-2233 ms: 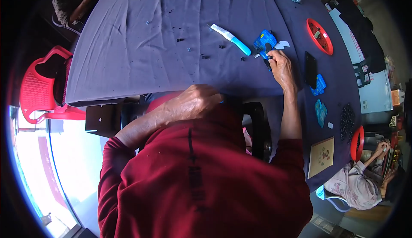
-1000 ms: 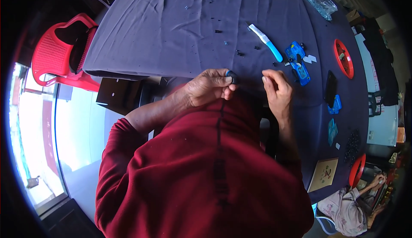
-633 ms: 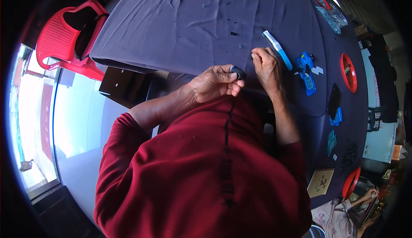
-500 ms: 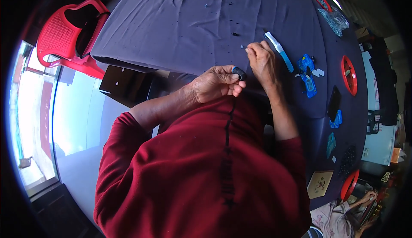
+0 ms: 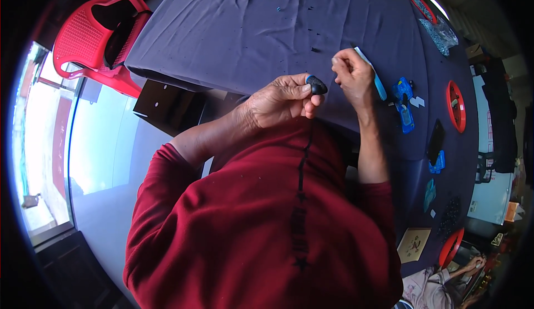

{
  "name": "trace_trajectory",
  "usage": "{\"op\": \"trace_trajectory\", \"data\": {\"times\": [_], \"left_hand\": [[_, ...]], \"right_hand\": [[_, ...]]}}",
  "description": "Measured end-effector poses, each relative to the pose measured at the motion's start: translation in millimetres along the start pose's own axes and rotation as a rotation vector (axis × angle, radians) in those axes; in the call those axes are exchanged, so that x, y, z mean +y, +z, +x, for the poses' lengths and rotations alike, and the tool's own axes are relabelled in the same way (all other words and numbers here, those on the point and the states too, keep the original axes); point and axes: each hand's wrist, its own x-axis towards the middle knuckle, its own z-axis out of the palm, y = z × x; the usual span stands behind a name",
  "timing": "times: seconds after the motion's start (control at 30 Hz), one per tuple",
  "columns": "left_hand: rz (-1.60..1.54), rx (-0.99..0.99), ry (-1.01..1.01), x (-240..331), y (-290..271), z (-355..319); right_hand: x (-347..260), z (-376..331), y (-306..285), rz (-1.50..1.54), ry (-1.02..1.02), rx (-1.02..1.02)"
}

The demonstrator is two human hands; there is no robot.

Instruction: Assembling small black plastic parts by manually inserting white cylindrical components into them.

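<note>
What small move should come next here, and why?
Probably bring the right hand over to the blue-rimmed dark piece: the left hand has it at its fingertips, worn or pinched, I can't tell, and the right hand is curled close by, not touching it.

Dark red top (image 5: 233, 225) with elbow-length sleeves (image 5: 153, 192); black line (image 5: 301, 178), stars (image 5: 301, 263) and lettering (image 5: 299, 231) down its front; blue-rimmed black fingertip cover (image 5: 317, 87) on the left hand (image 5: 283, 98).

The right hand (image 5: 354, 76) has been drawn from the blue packets (image 5: 408, 121), and the blue-and-white tool (image 5: 380, 89) is now partly covered. The left hand (image 5: 282, 99) has been lifted, its dark, blue-rimmed piece (image 5: 317, 86) exposed.
</note>
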Motion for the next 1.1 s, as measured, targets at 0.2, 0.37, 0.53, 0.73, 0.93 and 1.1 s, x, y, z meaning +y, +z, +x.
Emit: {"op": "trace_trajectory", "data": {"times": [0.2, 0.37, 0.53, 0.73, 0.93, 1.1], "left_hand": [[0.013, -0.03, -0.005, 1, 14, -4], [-0.007, -0.059, -0.034, 3, 20, -6], [0.029, 0.011, 0.01, 5, 21, -7], [0.079, 0.054, 0.019, 8, 16, -6], [0.126, 0.169, 0.012, 2, 18, -4], [0.127, 0.132, -0.041, -6, 17, -7]], "right_hand": [[-37, -22, -22, 0.216, -0.028, -0.042], [-44, -31, -19, 0.239, -0.062, -0.064], [-52, -37, -19, 0.283, 0.002, -0.14], [-64, -49, -14, 0.394, 0.0, -0.196], [-69, -57, -3, 0.316, -0.185, -0.055], [-61, -63, 2, 0.136, -0.335, -0.002]]}}
